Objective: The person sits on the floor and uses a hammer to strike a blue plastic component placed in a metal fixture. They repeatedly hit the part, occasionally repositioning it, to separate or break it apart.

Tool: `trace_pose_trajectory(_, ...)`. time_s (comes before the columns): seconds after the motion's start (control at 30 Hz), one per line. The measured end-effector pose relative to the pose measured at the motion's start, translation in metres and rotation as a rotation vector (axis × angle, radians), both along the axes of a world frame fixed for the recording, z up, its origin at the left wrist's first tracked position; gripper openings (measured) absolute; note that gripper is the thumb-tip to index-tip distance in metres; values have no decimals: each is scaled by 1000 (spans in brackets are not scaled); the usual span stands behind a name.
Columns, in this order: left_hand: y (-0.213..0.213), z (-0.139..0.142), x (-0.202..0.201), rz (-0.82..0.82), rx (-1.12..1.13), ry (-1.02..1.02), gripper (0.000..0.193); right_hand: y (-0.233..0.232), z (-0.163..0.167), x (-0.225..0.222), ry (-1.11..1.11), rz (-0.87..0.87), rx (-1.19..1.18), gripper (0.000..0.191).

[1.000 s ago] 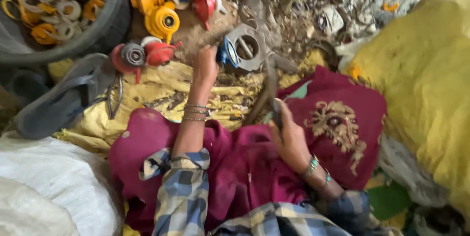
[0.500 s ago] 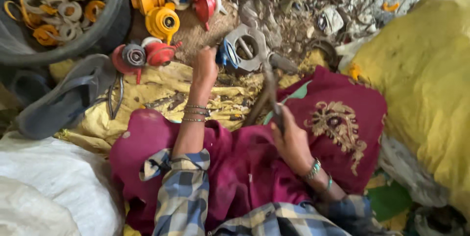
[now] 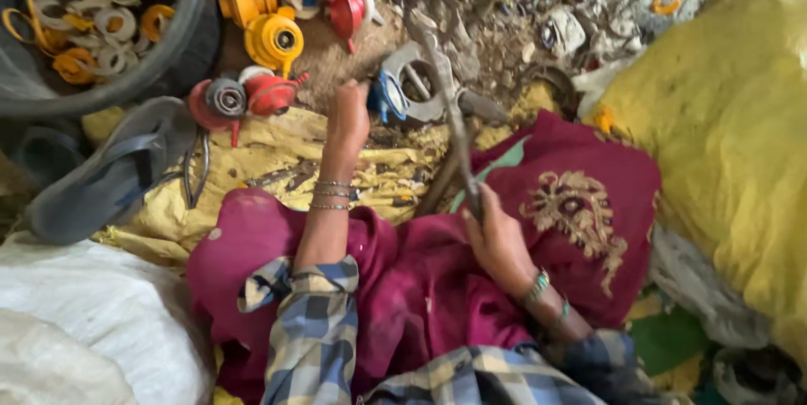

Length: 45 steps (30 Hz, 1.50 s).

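Two hands at work over a heap of scrap valve parts

Largest first: yellow sack (image 3: 723,119), maroon cloth (image 3: 580,203), black tub (image 3: 181,52). Right hand (image 3: 496,237) is clenched round a hammer (image 3: 450,111) raised over the grey-and-blue metal part (image 3: 403,90) — left hand (image 3: 347,119) pins it to the ground. A glancing blow could catch those fingers — they sit just beside the strike point.
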State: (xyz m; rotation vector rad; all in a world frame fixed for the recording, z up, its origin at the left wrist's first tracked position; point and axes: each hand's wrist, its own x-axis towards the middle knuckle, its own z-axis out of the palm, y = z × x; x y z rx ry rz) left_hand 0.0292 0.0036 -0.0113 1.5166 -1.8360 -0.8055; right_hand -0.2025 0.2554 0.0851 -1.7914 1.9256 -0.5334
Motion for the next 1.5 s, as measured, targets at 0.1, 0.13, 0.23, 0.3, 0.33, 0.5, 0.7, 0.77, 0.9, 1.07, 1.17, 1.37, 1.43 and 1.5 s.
trace_pose_trajectory(0.1,5,3,5,-26,-102,-24,24,5,12,-2,11,6,-300,50)
trace_pose_trajectory(0.13,5,3,6,-32,-143,-64,22,5,10,-2,21,14,-408,47)
trace_pose_trajectory(0.23,3,3,5,12,-40,41,21,0,-12,5,-32,-185,-24,48)
trace_pose_trajectory(0.3,-2,-1,0,-44,-147,28,16,-2,-26,8,157,7,185,41)
trace_pose_trajectory(0.33,-2,-3,-2,-74,-196,17,16,-3,-29,8,247,101,293,38)
trace_pose_trajectory(0.5,4,-12,-4,-4,-105,-26,15,7,-1,-4,10,-38,62,45)
trace_pose_trajectory(0.7,3,1,7,-32,-120,-64,11,-2,-6,-3,41,-152,-43,47)
trace_pose_trajectory(0.77,1,5,6,-37,-92,-64,9,-5,-28,0,101,-83,125,42)
trace_pose_trajectory(0.9,-3,4,6,-46,-174,-137,12,3,-56,-3,162,72,278,41)
trace_pose_trajectory(1.07,-5,-6,15,-58,1,-103,32,6,-43,-6,28,85,76,40)
trace_pose_trajectory(1.17,-8,-6,21,-56,44,7,41,-5,-32,1,39,125,133,37)
trace_pose_trajectory(1.37,-7,-1,31,-133,258,424,49,-14,-29,6,86,153,203,36)
trace_pose_trajectory(1.43,-5,1,32,-123,414,582,47,-12,-31,5,56,149,185,36)
trace_pose_trajectory(1.5,-4,2,31,-99,493,858,41,-13,-31,4,62,158,177,38)
